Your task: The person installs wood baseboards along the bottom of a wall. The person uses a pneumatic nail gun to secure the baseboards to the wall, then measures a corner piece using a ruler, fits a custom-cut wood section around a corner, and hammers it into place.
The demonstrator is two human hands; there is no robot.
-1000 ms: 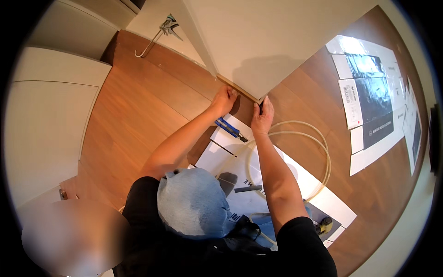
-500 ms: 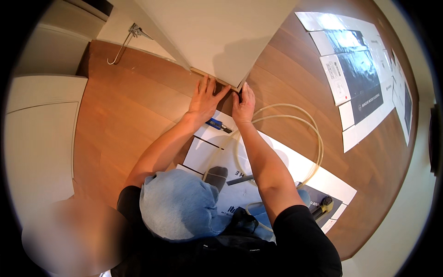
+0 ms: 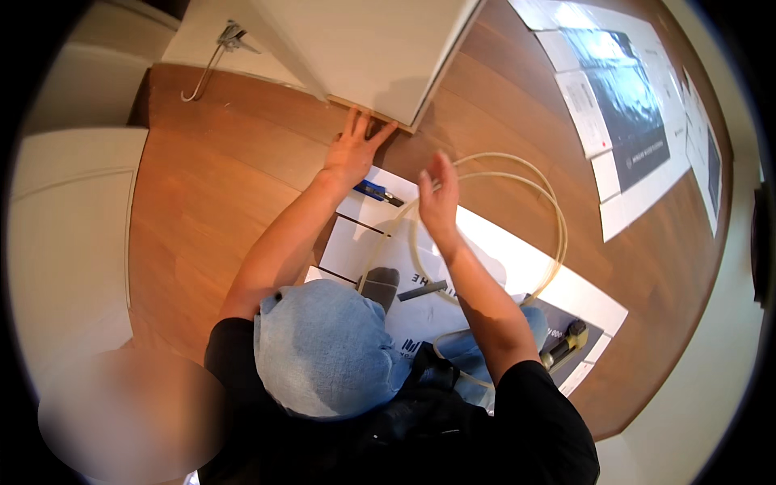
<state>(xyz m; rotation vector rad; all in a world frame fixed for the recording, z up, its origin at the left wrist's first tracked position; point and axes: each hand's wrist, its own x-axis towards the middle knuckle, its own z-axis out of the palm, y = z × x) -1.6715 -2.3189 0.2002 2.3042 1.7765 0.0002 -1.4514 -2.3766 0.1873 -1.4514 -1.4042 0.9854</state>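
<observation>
A white panel, perhaps a door [image 3: 364, 56], stands at the top of the view with a thin wood-coloured strip along its bottom edge. My left hand [image 3: 352, 152] has its fingers spread, with the tips against that lower edge. My right hand [image 3: 439, 202] is apart from the panel, over the white cardboard, fingers raised and nothing visible in them. Beside it runs a pale flexible tube [image 3: 558, 234], looped on the floor and cardboard; whether the hand touches it I cannot tell. Between my forearms a blue utility knife [image 3: 372, 190] lies on the cardboard [image 3: 485, 234].
A dark grey strip [image 3: 422, 291] lies by my socked foot [image 3: 380, 283]. To the right rests a yellow-and-black tool [image 3: 570, 343], hammer-like. Flattened cartons [image 3: 598, 105] cover floor at the upper right. White cabinetry [image 3: 73, 234] stands left; a metal hook-shaped fitting [image 3: 230, 36] is near the wall.
My right hand has come off the panel's lower corner and drawn back toward me. My left hand stays at the bottom edge. The whole view has shifted slightly.
</observation>
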